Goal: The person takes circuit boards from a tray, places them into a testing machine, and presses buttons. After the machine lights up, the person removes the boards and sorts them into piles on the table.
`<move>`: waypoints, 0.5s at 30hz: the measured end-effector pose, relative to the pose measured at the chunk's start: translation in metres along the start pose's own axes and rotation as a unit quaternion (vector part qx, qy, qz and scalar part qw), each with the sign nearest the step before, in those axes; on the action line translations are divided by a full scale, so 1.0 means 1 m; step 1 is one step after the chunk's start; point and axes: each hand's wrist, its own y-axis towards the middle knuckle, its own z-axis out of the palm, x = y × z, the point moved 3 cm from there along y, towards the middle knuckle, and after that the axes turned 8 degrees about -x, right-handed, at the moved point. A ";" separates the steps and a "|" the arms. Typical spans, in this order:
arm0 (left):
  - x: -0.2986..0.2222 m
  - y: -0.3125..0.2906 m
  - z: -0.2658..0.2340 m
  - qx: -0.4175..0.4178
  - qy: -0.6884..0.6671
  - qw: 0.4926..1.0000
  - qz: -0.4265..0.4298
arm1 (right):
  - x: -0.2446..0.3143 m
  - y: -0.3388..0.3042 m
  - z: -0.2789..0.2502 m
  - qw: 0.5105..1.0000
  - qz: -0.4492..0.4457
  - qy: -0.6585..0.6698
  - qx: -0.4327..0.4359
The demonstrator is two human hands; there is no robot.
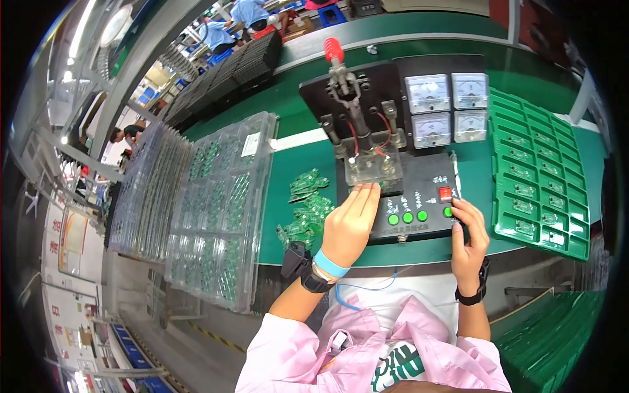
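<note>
A black test fixture [419,167] stands on the bench before me, with a red-handled toggle clamp [334,51] over a clear plastic block [372,169]. My left hand [350,226] reaches to the front edge of that block, fingers together and fingertips against it. Whatever those fingertips pinch is hidden; a small sliver of green shows beside them. On the fixture's right side, my right hand [470,245] has its fingertips at a green button [449,212], thumb and fingers apart, holding nothing. Just above it is a red rocker switch [445,193].
Loose green circuit boards [306,213] lie in a pile left of the fixture. Beyond them are a clear compartment tray [265,154] of boards and stacked clear trays [141,190]. A green tray [573,226] holding parts sits at right. Four-dial meters [429,93] stand behind.
</note>
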 end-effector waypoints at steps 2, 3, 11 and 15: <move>-0.004 0.006 0.012 0.007 0.000 1.000 0.001 | 0.000 0.000 0.000 1.000 0.003 0.009 0.001; -0.004 0.009 0.014 0.014 -0.008 1.000 0.002 | 0.000 0.000 0.000 1.000 0.005 0.016 0.002; -0.012 0.012 0.013 0.051 -0.049 0.997 -0.032 | 0.001 -0.001 -0.001 1.000 0.010 0.008 -0.005; -0.006 0.014 0.005 0.077 -0.075 0.993 -0.043 | 0.001 0.001 0.000 1.000 -0.008 0.006 -0.016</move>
